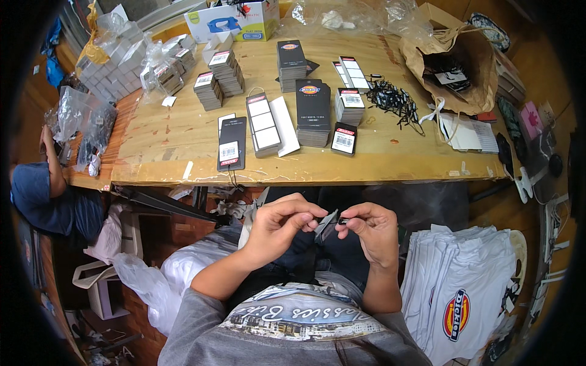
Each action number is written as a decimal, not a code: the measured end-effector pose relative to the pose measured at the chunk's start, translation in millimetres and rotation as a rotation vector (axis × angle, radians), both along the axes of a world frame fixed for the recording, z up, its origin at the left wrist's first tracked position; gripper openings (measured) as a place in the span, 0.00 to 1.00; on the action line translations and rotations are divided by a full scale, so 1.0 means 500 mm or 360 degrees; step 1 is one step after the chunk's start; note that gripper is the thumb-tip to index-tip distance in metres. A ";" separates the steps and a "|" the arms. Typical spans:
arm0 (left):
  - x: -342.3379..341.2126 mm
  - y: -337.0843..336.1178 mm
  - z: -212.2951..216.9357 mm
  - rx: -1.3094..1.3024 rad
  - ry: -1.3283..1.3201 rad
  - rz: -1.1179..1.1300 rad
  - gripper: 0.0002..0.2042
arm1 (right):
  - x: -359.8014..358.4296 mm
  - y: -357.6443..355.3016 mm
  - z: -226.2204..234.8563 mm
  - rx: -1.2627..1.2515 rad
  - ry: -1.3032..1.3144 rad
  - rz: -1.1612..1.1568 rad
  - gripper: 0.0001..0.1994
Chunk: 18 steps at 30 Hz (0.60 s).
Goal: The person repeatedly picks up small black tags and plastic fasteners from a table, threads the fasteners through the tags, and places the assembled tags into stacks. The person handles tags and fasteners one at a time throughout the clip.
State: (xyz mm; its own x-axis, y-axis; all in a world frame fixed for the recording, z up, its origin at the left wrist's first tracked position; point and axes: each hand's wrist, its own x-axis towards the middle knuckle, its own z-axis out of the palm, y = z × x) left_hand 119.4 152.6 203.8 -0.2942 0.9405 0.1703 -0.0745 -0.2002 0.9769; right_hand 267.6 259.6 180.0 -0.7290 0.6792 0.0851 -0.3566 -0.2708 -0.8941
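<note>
Above my lap, in front of the table edge, my left hand (276, 227) pinches a few dark hang tags (325, 227), seen nearly edge-on. Close beside it, my right hand (373, 233) has thumb and forefinger closed on a small black tag string (343, 221) at the tags' edge. Whether the string passes through the tags is too small to tell. On the table beyond lie stacked black hang tags (313, 116), white-panelled tags (264, 125), stacks of small barcode tags (227, 73) and a tangled heap of black strings (394, 100).
A brown paper bag (448, 73) and an iron's box (232, 23) stand toward the back. White printed shirts (458, 287) are piled at my right. White plastic-wrapped goods (183, 274) lie at my left. Another person (52, 195) sits at far left.
</note>
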 end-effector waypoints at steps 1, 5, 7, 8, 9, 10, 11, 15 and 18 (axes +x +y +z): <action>0.004 0.002 0.001 -0.0009 0.0006 0.0017 0.07 | 0.000 -0.001 0.002 0.0053 -0.0037 -0.0026 0.07; 0.023 0.008 0.002 -0.0012 -0.0036 0.0089 0.07 | -0.002 -0.011 0.015 0.0221 -0.0154 -0.0083 0.07; 0.025 0.009 -0.007 0.0018 -0.0027 0.0116 0.07 | -0.004 -0.017 0.022 0.0290 -0.0167 -0.0075 0.06; 0.024 0.010 -0.011 0.0049 0.0018 0.0103 0.07 | -0.005 -0.019 0.023 0.0328 -0.0162 -0.0064 0.06; 0.025 0.011 -0.011 0.0049 0.0022 0.0100 0.07 | -0.006 -0.021 0.025 0.0366 -0.0157 -0.0052 0.05; 0.026 0.011 -0.010 0.0050 0.0025 0.0097 0.07 | -0.007 -0.022 0.026 0.0394 -0.0161 -0.0062 0.05; 0.026 0.011 -0.010 0.0050 0.0029 0.0094 0.07 | -0.009 -0.022 0.027 0.0421 -0.0164 -0.0073 0.05; 0.025 0.011 -0.005 0.0055 0.0164 0.0096 0.07 | -0.010 -0.022 0.028 0.0503 -0.0216 -0.0089 0.05; 0.021 0.014 -0.008 0.0113 0.0281 0.0111 0.08 | -0.009 -0.020 0.030 0.0502 -0.0232 -0.0088 0.05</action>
